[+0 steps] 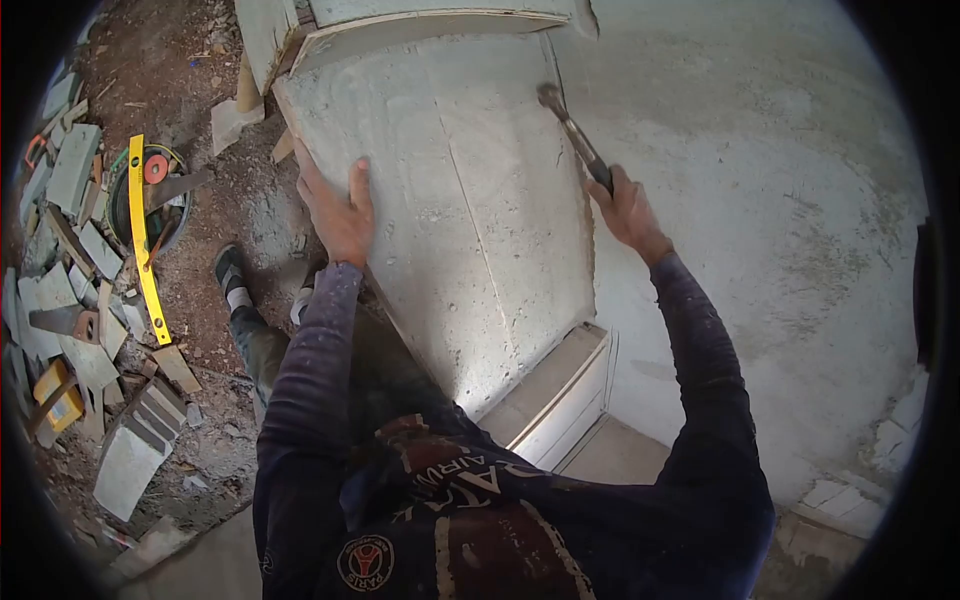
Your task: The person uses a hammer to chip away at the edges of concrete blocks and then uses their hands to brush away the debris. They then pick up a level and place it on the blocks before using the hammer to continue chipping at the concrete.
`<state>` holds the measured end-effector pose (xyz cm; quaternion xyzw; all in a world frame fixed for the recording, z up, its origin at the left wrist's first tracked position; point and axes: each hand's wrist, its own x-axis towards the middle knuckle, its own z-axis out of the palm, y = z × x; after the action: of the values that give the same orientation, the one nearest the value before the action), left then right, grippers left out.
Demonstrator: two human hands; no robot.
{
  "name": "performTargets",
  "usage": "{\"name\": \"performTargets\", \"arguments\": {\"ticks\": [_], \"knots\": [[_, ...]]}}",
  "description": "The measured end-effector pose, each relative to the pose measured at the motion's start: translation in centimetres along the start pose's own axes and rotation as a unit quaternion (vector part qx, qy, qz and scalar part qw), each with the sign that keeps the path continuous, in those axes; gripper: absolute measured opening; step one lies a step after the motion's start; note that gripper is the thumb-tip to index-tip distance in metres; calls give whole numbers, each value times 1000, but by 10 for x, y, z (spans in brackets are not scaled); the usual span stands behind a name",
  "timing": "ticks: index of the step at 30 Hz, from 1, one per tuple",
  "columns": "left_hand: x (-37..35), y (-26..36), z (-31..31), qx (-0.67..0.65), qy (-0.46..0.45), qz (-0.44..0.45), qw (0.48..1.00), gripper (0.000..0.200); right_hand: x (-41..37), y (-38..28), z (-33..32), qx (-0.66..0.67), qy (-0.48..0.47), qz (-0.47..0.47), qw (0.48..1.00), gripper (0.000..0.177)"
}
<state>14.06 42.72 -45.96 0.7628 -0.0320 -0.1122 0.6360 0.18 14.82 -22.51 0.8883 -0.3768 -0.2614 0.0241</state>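
Note:
My right hand (632, 215) is wrapped round the handle of a hammer (575, 132). Its metal head points away from me, over the far right part of a pale grey concrete surface (420, 200), close to the wall. A thin straight line runs lengthwise down the middle of this surface, which is dusted with crumbs. At the surface's left edge lies my left hand (342, 215), thumb spread apart and fingers stretched forward along the edge. It holds no tool.
Plastered wall (760, 200) rises on the right. Boarded steps stand ahead (430, 25) and nearer me (550, 385). Down on the dirt floor at left are a yellow spirit level (143, 240) across a round bucket (170, 220), a handsaw (65, 320) and scattered offcuts (75, 170).

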Motion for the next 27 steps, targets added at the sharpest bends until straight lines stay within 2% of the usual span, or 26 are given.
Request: {"name": "performTargets", "arguments": {"ticks": [2, 3, 5, 6, 8, 10, 12, 15, 16, 18, 20, 21, 23, 24, 26, 27], "knots": [[0, -5, 1, 12, 7, 15, 1000, 85, -9, -52, -37, 41, 77, -99, 991, 41], [-1, -6, 1, 14, 6, 11, 1000, 85, -12, -76, -52, 41, 72, -99, 992, 41], [0, -5, 0, 24, 0, 7, 1000, 85, -12, -108, -70, 141, 189, -231, 944, 37], [0, -6, 0, 25, 3, 5, 1000, 85, -2, -101, -60, 140, 187, -235, 944, 37], [0, -4, 0, 25, 10, 13, 1000, 83, 24, -62, -23, 126, 278, -350, 886, 36], [-2, -1, -2, 22, 12, 12, 1000, 84, 21, -6, 9, 38, 113, -154, 981, 38], [6, 2, 2, 14, 32, 20, 999, 85, 43, 92, 63, -118, 31, -5, 992, 46], [6, 0, 3, 20, 22, -4, 1000, 85, 23, 62, 44, -58, 23, 28, 998, 52], [4, 1, 4, 13, 23, -1, 1000, 85, 19, 44, 33, -40, 56, 0, 998, 52], [-1, 2, 2, 11, 17, 0, 1000, 84, 14, -21, -19, 32, 62, -40, 997, 49], [-1, 1, 2, 26, 22, 9, 999, 84, 7, -77, -60, 82, 132, -136, 978, 43], [-1, 3, 2, 30, 21, 5, 999, 84, 7, -91, -70, 83, 127, -136, 979, 43], [0, 3, 0, 14, 8, 9, 1000, 83, 11, -109, -77, 143, 271, -315, 898, 39], [-2, 2, -1, 17, 12, 6, 1000, 83, 15, -98, -62, 167, 288, -332, 882, 35], [0, 0, 2, 46, 32, 40, 998, 84, 46, -13, 1, 46, 321, -452, 831, 34], [-4, 1, 0, 45, 29, 40, 998, 84, 39, 28, 22, -25, 204, -264, 942, 38]]}}
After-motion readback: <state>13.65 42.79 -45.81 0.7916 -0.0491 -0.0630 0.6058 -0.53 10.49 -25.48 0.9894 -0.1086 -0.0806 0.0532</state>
